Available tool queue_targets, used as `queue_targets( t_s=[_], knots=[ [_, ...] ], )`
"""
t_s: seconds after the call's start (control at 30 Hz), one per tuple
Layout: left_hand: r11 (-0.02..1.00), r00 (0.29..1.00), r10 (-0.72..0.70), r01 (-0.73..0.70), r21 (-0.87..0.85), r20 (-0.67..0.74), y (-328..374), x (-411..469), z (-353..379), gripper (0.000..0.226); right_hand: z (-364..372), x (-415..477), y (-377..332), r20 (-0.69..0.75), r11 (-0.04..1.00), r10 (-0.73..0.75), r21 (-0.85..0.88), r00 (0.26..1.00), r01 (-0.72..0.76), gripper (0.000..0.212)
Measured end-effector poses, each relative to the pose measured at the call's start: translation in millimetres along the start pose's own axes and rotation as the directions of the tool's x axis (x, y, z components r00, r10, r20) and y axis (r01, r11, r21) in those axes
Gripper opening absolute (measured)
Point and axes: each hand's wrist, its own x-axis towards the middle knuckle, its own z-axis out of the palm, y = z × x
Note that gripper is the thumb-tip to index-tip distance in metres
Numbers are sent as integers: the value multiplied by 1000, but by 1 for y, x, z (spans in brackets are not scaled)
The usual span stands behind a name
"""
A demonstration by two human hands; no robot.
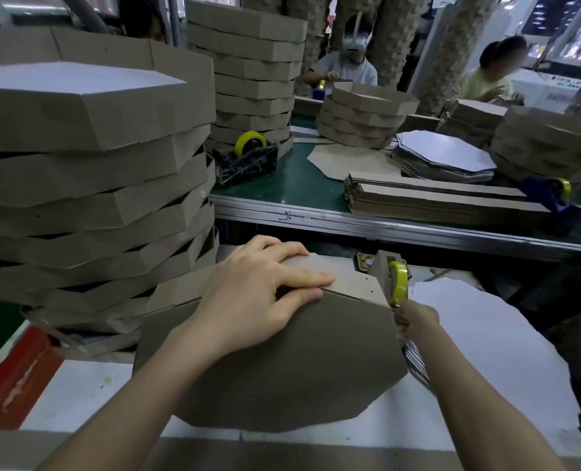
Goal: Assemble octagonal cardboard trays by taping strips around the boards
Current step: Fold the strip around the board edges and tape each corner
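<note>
A brown octagonal cardboard board [282,365] lies upside down in front of me, with a cardboard strip [346,280] folded up along its far edge. My left hand [258,294] rests flat on the board, its fingers pressing the strip against the board's edge. My right hand [418,317] is at the board's right corner, pinching a piece of yellow tape [398,283] that runs up over the strip's end. Its fingertips are hidden behind the corner.
A tall stack of finished trays [88,171] stands at my left. White octagonal boards [492,331] lie at my right. Across the green table [302,185] are a tape dispenser [248,158], flat strips [435,198], more trays and two seated people.
</note>
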Motion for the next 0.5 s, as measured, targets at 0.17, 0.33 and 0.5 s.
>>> queue_targets(
  t_s=[0.17,0.33,0.5],
  knots=[
    [1000,1000,-2,2,4,-14,0,0,1,28,-13,-19,29,-32,952,-53,300,998,60,23],
    [1000,999,-4,4,8,-40,1,-2,1,28,-27,-24,72,37,957,-203,218,978,191,25],
    [1000,999,-7,7,2,-54,2,-7,1,26,-35,-17,81,61,963,-241,136,969,231,18]
  ],
)
